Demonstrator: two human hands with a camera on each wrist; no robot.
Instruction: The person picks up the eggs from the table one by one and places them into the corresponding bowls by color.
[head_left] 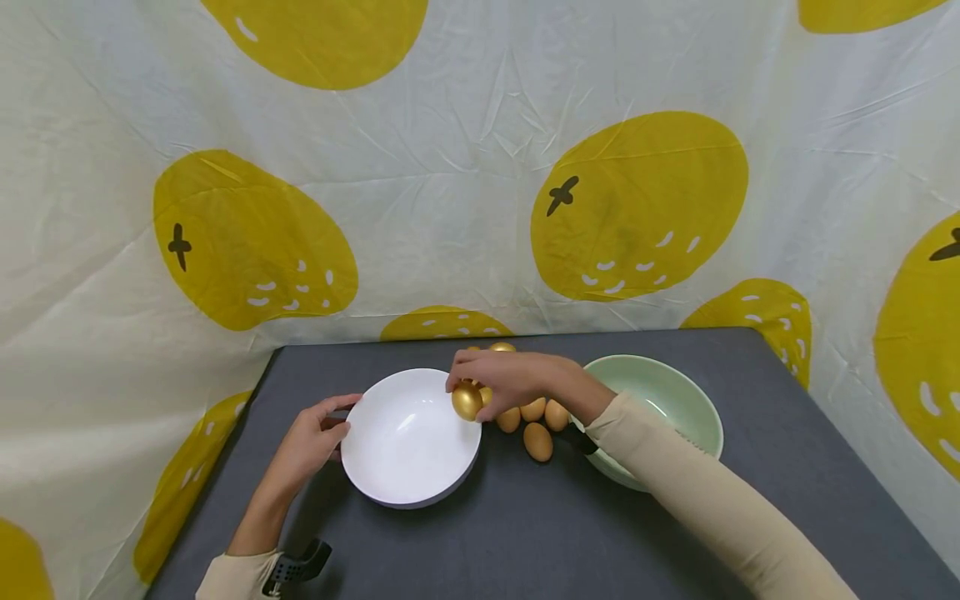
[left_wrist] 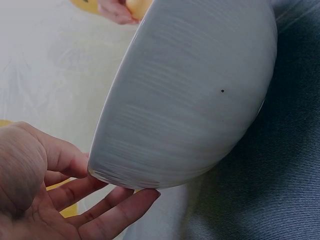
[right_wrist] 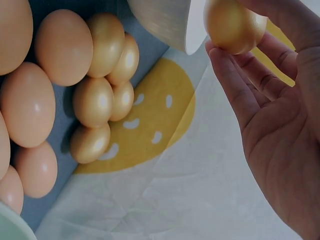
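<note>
My left hand point(head_left: 311, 437) holds the left side of a white bowl point(head_left: 408, 450), thumb at the rim and fingers under its outer wall, as the left wrist view shows. Over the bowl's right rim, my right hand point(head_left: 506, 379) pinches a golden egg point(head_left: 467, 402) between thumb and fingertips. Beneath and behind that hand, more golden eggs point(right_wrist: 93, 102) lie clustered on the table, partly hidden in the head view. Several brown eggs point(head_left: 537, 442) lie beside them, between the white bowl and a light green bowl point(head_left: 693, 400).
The right forearm crosses over the green bowl and hides part of it. A dark grey cloth covers the table point(head_left: 480, 550). Behind it hangs a white curtain point(head_left: 450, 225) printed with yellow fruit. A black device point(head_left: 300, 567) is strapped to the left wrist.
</note>
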